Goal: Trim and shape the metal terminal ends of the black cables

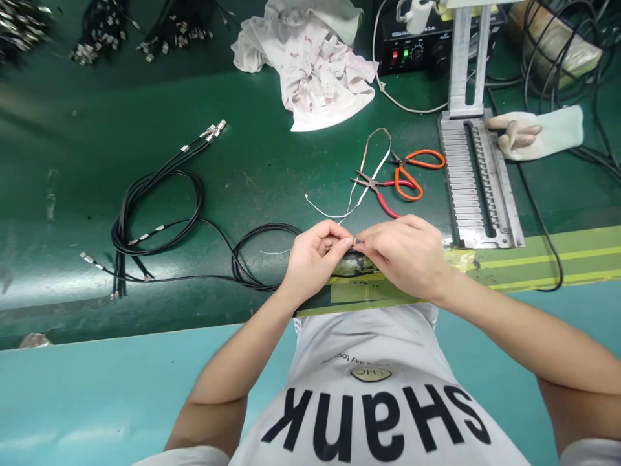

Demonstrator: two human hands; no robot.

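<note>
My left hand and my right hand meet at the table's front edge, both with fingers pinched. Between their fingertips is the small end of a cable; its details are mostly hidden. Black cable lies in a loose coil left of my left hand, and a stretch of it passes beneath my hands. A thin white strip loops on the table just beyond my fingers. Close by lie red-handled pliers with their jaws apart, and orange-handled scissors.
A bundle of black cables with metal connectors lies left. A slotted metal fixture stands right, a white glove against it. Behind are a crumpled cloth, a black control box and more cable bundles.
</note>
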